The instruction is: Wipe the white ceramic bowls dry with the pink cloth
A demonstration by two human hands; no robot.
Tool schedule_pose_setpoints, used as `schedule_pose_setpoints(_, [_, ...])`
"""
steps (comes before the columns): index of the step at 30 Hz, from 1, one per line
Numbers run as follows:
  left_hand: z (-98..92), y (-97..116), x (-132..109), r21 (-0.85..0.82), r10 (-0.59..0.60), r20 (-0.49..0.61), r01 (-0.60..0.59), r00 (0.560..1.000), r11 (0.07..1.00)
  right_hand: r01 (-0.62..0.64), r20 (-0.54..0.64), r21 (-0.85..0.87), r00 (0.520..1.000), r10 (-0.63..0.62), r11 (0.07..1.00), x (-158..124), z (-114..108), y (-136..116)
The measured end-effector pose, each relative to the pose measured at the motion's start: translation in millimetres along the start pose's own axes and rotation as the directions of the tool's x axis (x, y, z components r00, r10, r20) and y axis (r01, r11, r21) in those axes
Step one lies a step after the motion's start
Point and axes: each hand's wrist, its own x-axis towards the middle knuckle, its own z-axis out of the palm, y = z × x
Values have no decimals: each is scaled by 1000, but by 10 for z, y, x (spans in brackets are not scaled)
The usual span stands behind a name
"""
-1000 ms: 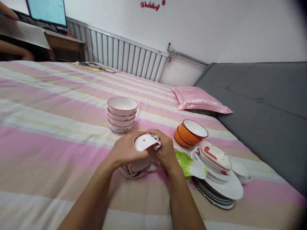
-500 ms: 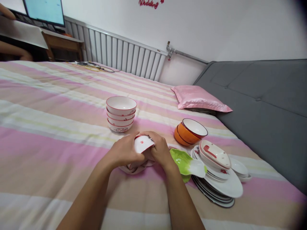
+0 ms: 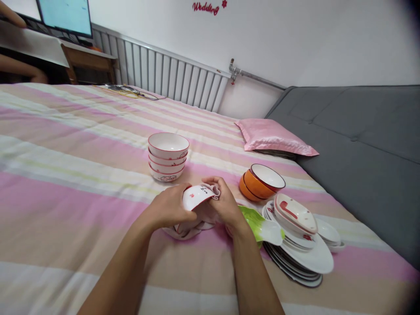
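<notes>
L hand (image 3: 172,205): holding the bowl by its L side, bent fingers & thumb right on the china
R hand (image 3: 226,204): pinching a bit of cloth at the bowl's R edge
Bowl (image 3: 193,197): btwn the 2 hands, low over the bed, tipped on its side; hard, smooth, shiny white wall w/ thin red rim, small red mark & black squiggles
Cloth (image 3: 187,235): soft, pale pink, all scrunchy, part in a heap under the bowl, part up in R hand's grip
Bowl stack (image 3: 168,166): 4 round white bowls, upright, 1 inside the other, red rims, just past L hand
Orange bowls (image 3: 256,187): 2, round & glossy, white inside top 1, dark rim, tilted a bit
Green dish (image 3: 251,218): leafy shape, wavy edge, shiny, fading to white, near R hand
Plates (image 3: 323,258): flat, smooth pile, white tops, some dark edges, R of green dish
Red-mark dish (image 3: 305,221): white w/ soft corners, pinkish rim, on top of plates
Sheet (image 3: 82,210): thin cloth, pink, tan & white stripes, small wrinkles
Pillow (image 3: 275,135): puffy, pink, shiny like satin, flat frill edge
Headboard (image 3: 361,118): gray, padded, w/ button dimples
</notes>
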Motion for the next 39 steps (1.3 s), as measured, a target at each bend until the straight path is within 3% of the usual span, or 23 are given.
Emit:
schedule_pose_setpoints(6, [-1, -23, -2, -4, -33, 7, 33, 999, 999, -237, -79, 93, 966, 244, 967, -103, -84, -231])
schedule_pose_setpoints(9, [-11, 8, -8, 10, -71, 1, 71, 997, 997, -277, -54, 114, 957, 284, 954, -117, -142, -253])
schedule_pose_setpoints(13, [-27, 71, -17, 43, -107, -30, 108, 994, 993, -203, -29, 124, 978, 208, 971, -87, -191, -195])
schedule_pose_setpoints(18, [-48, 141, -48, 111, -139, -94, 149, 986, 983, -130, -191, 233, 966, 176, 964, -51, -155, -184])
schedule_pose_setpoints(23, [-52, 239, -94, 178, -137, -138, 161, 981, 971, 33, -209, 317, 977, 36, 948, -82, -57, -310])
schedule_pose_setpoints(25, [-34, 270, -100, 197, -132, -140, 158, 981, 968, 93, -180, 266, 983, -45, 960, -104, -10, -345])
schedule_pose_setpoints(28, [8, 271, -85, 209, -126, -140, 154, 982, 966, 129, -20, 57, 992, -128, 990, -134, 50, -367])
schedule_pose_setpoints(31, [49, 220, -50, 195, -155, -131, 179, 979, 964, 233, 131, -158, 968, -213, 960, -143, 87, -372])
schedule_pose_setpoints(33, [65, 177, -27, 164, -178, -133, 199, 975, 966, 305, 180, -213, 946, -270, 928, -131, 100, -361])
schedule_pose_setpoints(36, [73, 122, -3, 66, -150, -112, 158, 982, 985, 312, 158, -234, 947, -280, 921, -83, 103, -291])
schedule_pose_setpoints(39, [76, 75, 13, -76, -45, -53, 41, 998, 996, 239, 57, -178, 971, -233, 954, -2, 83, -131])
